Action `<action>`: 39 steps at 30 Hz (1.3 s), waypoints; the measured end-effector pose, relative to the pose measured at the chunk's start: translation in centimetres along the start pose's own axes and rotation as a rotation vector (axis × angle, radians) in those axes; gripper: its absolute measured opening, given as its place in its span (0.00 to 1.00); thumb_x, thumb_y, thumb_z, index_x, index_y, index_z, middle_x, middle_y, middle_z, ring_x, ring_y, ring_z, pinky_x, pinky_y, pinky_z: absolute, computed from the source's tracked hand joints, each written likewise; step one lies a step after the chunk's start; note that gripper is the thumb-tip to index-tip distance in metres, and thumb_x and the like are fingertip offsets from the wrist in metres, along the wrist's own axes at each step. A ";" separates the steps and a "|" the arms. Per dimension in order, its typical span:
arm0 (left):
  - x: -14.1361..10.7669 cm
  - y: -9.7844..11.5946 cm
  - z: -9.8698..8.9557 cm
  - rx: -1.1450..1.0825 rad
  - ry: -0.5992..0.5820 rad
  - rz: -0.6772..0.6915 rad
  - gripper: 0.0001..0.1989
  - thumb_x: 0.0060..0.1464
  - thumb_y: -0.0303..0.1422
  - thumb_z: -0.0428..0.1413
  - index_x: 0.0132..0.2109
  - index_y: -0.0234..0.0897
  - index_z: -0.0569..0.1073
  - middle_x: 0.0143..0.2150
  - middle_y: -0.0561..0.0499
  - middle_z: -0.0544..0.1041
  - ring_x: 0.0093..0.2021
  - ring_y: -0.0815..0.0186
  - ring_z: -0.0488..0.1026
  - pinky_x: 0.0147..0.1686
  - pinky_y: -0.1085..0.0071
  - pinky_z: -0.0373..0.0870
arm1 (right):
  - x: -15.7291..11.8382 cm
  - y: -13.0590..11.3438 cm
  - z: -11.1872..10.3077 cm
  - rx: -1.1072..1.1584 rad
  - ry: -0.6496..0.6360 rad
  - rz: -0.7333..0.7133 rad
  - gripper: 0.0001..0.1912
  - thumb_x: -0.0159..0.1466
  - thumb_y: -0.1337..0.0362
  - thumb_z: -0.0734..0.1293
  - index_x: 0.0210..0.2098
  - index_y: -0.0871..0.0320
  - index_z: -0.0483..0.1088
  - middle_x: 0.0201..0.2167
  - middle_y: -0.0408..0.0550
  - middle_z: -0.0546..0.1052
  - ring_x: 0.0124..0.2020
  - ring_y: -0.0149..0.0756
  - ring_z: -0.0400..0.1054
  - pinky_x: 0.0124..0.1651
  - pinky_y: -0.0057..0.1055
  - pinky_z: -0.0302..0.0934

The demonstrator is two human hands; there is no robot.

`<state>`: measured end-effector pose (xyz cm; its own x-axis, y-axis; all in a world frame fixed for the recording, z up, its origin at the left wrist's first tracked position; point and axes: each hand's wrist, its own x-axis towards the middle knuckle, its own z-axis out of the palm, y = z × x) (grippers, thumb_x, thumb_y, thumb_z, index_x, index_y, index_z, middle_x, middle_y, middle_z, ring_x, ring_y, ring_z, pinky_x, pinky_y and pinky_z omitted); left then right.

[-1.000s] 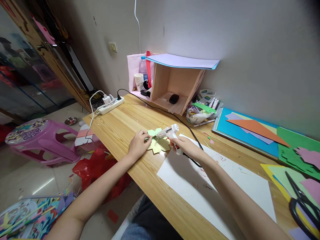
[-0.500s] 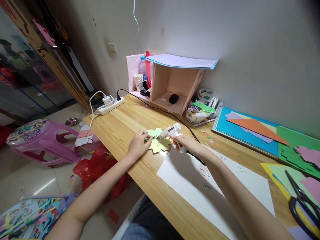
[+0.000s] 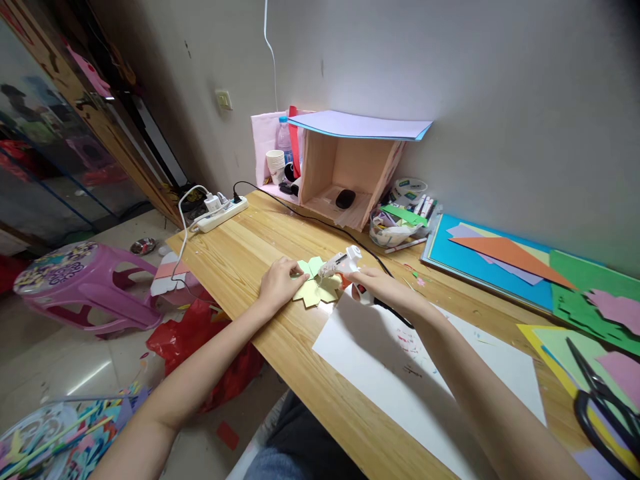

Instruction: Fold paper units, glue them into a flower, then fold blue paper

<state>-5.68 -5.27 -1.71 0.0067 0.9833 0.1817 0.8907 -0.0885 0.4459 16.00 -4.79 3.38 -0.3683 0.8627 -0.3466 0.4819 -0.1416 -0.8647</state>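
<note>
L hand [image 3: 281, 287] pinches paper flower [image 3: 319, 289] by its left edge on tabletop [image 3: 227, 257], frame ctr, prob. to steady it, while R hand [image 3: 374, 285] grips glue gun [image 3: 347, 262] angled over petals.

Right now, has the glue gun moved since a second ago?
Yes: the glue gun has shifted slightly rightward in the picture, judged against the open box behind it.

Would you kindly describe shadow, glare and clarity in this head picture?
Head view: a shadow crosses the white paper beside the right forearm; a bright streak glares off the floor; the upper-right corner darkens; the tip of the glue gun looks indistinct.
</note>
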 end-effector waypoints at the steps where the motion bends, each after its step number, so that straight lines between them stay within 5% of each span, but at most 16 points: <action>1: 0.2 0.0 0.1 -0.003 -0.002 -0.001 0.08 0.48 0.40 0.55 0.30 0.40 0.72 0.34 0.51 0.72 0.39 0.63 0.69 0.33 0.70 0.63 | 0.0 0.0 0.0 0.010 0.002 0.001 0.18 0.58 0.53 0.59 0.20 0.59 0.67 0.18 0.44 0.68 0.19 0.28 0.56 0.23 0.28 0.48; 13: 1.4 -0.1 0.1 0.028 -0.078 -0.076 0.10 0.44 0.41 0.56 0.31 0.40 0.71 0.34 0.52 0.75 0.35 0.63 0.70 0.29 0.71 0.61 | 0.0 1.6 -1.5 0.104 0.018 -0.085 0.21 0.60 0.52 0.57 0.20 0.59 0.68 0.18 0.44 0.67 0.20 0.28 0.54 0.23 0.27 0.46; 24: 0.4 0.5 0.1 0.293 -0.049 0.228 0.07 0.54 0.32 0.49 0.34 0.33 0.69 0.37 0.42 0.70 0.41 0.58 0.66 0.40 0.65 0.62 | -0.4 3.1 -2.0 0.235 0.081 -0.155 0.27 0.62 0.49 0.53 0.15 0.60 0.60 0.15 0.42 0.61 0.18 0.26 0.51 0.23 0.27 0.45; 31: 0.8 -0.9 -0.7 0.193 -0.083 0.327 0.06 0.54 0.33 0.50 0.38 0.37 0.67 0.38 0.46 0.68 0.40 0.61 0.66 0.41 0.66 0.63 | 0.1 3.3 -1.2 0.388 0.053 -0.256 0.20 0.61 0.52 0.54 0.33 0.61 0.69 0.15 0.40 0.61 0.17 0.27 0.50 0.22 0.27 0.44; 39: -2.1 1.0 -0.8 0.380 -0.069 0.296 0.09 0.57 0.34 0.45 0.33 0.36 0.68 0.33 0.46 0.69 0.34 0.61 0.67 0.34 0.66 0.61 | 0.8 5.1 0.1 0.336 0.076 -0.304 0.23 0.62 0.52 0.52 0.36 0.62 0.71 0.16 0.42 0.64 0.18 0.28 0.52 0.23 0.28 0.45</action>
<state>-5.18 -7.58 -0.98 0.3033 0.9341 0.1882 0.9489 -0.3140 0.0296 18.12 -4.88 -1.36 -0.3877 0.9208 -0.0418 0.0718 -0.0151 -0.9973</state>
